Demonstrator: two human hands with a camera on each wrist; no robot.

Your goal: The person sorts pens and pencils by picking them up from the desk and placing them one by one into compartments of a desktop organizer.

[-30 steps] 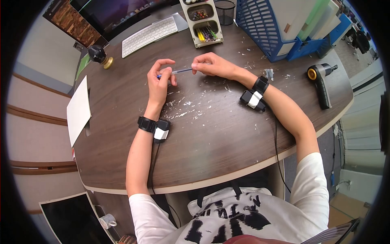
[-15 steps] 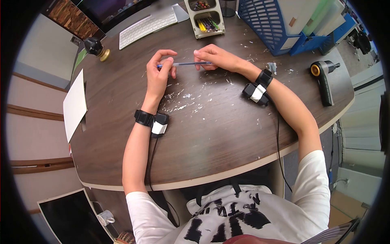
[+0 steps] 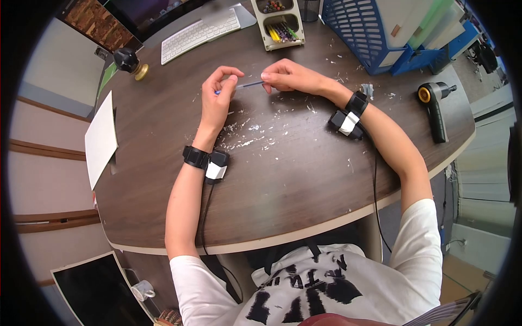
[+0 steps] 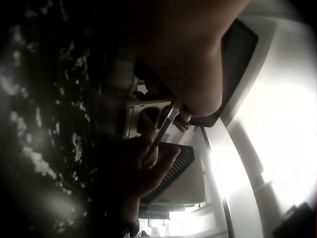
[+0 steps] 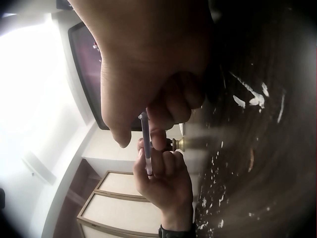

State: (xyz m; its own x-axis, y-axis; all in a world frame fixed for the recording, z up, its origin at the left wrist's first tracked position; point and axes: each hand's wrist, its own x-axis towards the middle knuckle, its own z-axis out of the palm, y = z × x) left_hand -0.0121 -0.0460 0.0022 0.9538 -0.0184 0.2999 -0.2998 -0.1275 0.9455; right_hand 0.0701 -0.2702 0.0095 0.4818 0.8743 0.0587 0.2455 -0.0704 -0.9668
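Observation:
A slim clear pen with a blue end (image 3: 251,85) is held level above the desk between both hands. The left hand (image 3: 218,100) pinches its blue end between thumb and fingers. At the other end the right hand (image 3: 292,77) holds the tip between thumb and curled fingers. In the left wrist view the pen (image 4: 166,126) slants from the near left hand (image 4: 183,74) to the right hand (image 4: 143,171). The right wrist view shows the pen (image 5: 146,136) running from the right hand (image 5: 143,74) to the left hand (image 5: 168,186).
White scraps (image 3: 244,142) are scattered over the dark desk (image 3: 283,195). Behind the hands are a keyboard (image 3: 200,35), a pen organizer (image 3: 279,27) and a blue file rack (image 3: 356,38). A black tool (image 3: 435,111) lies at right, white paper (image 3: 102,138) at left.
Since half a second ago, the left hand has shifted slightly right and its fingers cover more of the pen. The right hand's grip has moved out toward the pen's end, and the pen tilts slightly.

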